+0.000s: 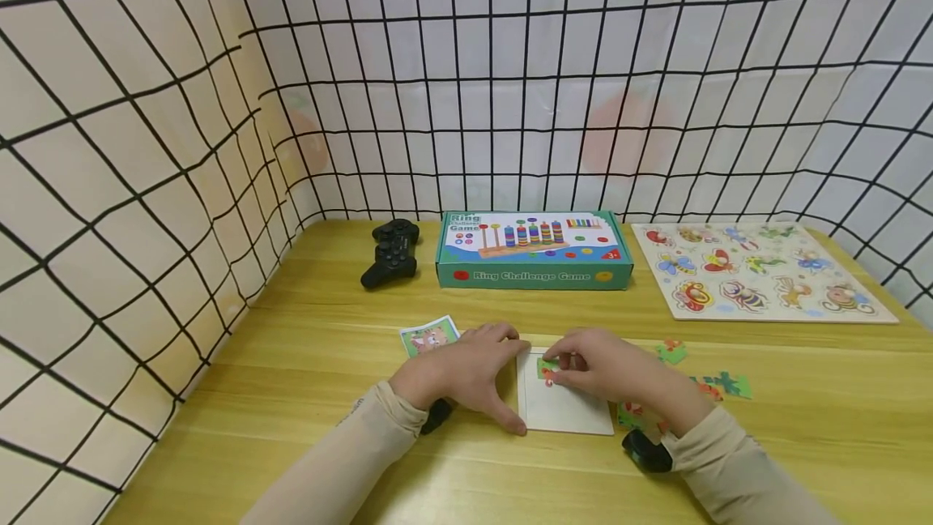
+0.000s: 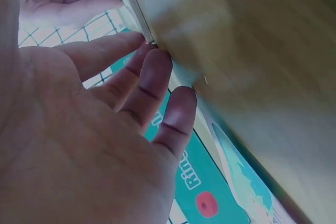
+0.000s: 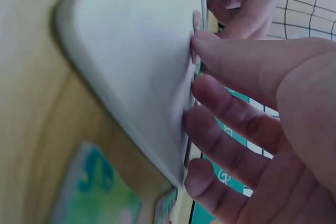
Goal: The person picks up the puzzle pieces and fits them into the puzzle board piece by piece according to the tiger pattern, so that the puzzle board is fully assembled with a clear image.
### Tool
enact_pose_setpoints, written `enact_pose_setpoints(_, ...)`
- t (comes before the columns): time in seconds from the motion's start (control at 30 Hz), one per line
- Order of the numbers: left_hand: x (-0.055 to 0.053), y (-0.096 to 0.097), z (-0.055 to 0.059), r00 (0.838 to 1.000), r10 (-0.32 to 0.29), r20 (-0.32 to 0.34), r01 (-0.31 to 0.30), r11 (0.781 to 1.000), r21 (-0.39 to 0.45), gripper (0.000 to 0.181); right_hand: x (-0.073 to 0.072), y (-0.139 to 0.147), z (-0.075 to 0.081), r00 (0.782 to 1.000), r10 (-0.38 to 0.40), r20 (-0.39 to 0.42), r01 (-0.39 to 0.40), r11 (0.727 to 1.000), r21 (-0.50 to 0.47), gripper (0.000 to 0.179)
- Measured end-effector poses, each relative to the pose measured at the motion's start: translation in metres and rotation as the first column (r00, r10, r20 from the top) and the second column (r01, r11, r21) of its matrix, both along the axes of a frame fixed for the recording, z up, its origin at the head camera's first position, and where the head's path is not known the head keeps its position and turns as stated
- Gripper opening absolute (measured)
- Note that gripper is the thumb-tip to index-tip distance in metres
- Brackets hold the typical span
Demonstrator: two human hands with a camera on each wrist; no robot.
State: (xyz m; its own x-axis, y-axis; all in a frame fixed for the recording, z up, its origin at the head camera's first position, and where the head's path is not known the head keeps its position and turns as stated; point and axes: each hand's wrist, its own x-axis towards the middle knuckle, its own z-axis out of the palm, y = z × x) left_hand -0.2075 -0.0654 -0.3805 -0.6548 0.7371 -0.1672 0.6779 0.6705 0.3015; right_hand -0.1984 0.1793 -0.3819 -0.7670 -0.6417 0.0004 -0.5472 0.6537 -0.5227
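Observation:
A pale square puzzle board lies flat on the wooden table in the head view. My left hand touches its left side, thumb by the near corner and forefinger by the far one, fingers fairly straight. Over the board's upper left part, my right hand pinches a green and red puzzle piece between thumb and fingers. In the right wrist view that piece appears edge-on at the board's surface; whether it rests fully there I cannot tell. Several loose puzzle pieces lie right of the board, some partly hidden by my right forearm.
A small picture card lies beyond my left hand. Farther back are a black game controller, a green Ring Challenge Game box and a wooden insect puzzle board. Black-lined white walls enclose the table's back and sides.

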Motion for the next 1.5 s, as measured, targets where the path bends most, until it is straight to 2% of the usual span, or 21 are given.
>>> enact_pose_setpoints(0.2, -0.001, 0.002, 0.000, 1.000, -0.009, -0.009, 0.009, 1.000, 0.016, 0.109, 0.004, -0.008, 0.000, 0.996, -0.086, -0.041, 0.088, 0.993, 0.073, 0.027)
enact_pose_setpoints(0.37, -0.001, 0.001, 0.000, 1.000, 0.015, -0.003, -0.015, 1.000, 0.025, 0.109, 0.006, -0.012, 0.001, 0.988, -0.147, -0.051, 0.151, 0.983, 0.100, 0.026)
enact_pose_setpoints(0.63, -0.001, 0.002, 0.000, 1.000, 0.011, -0.011, -0.011, 1.000, 0.012, 0.108, 0.009, -0.017, 0.001, 0.979, -0.183, -0.087, 0.192, 0.975, 0.113, 0.021)
enact_pose_setpoints(0.9, 0.000, 0.003, 0.002, 1.000, 0.010, -0.010, -0.010, 1.000, 0.001, 0.109, 0.011, -0.020, 0.000, 0.968, -0.236, -0.080, 0.245, 0.961, 0.129, 0.020)
enact_pose_setpoints(1.03, 0.000, 0.003, 0.001, 1.000, 0.019, -0.010, -0.019, 1.000, -0.007, 0.109, 0.010, -0.020, 0.000, 0.966, -0.255, -0.051, 0.259, 0.959, 0.116, 0.023)
enact_pose_setpoints(1.17, 0.000, 0.002, 0.000, 1.000, 0.025, -0.018, -0.025, 1.000, -0.018, 0.110, 0.007, -0.012, 0.005, 0.961, -0.275, 0.028, 0.272, 0.959, 0.076, 0.031)
enact_pose_setpoints(1.33, 0.000, 0.001, 0.001, 0.999, 0.033, -0.013, -0.033, 0.999, -0.023, 0.110, 0.002, 0.015, 0.022, 0.960, -0.256, 0.114, 0.252, 0.967, 0.043, 0.031)
enact_pose_setpoints(1.5, 0.000, 0.001, 0.001, 0.999, 0.036, -0.001, -0.036, 0.999, -0.029, 0.109, -0.002, 0.049, 0.036, 0.965, -0.222, 0.140, 0.220, 0.975, 0.033, 0.031)
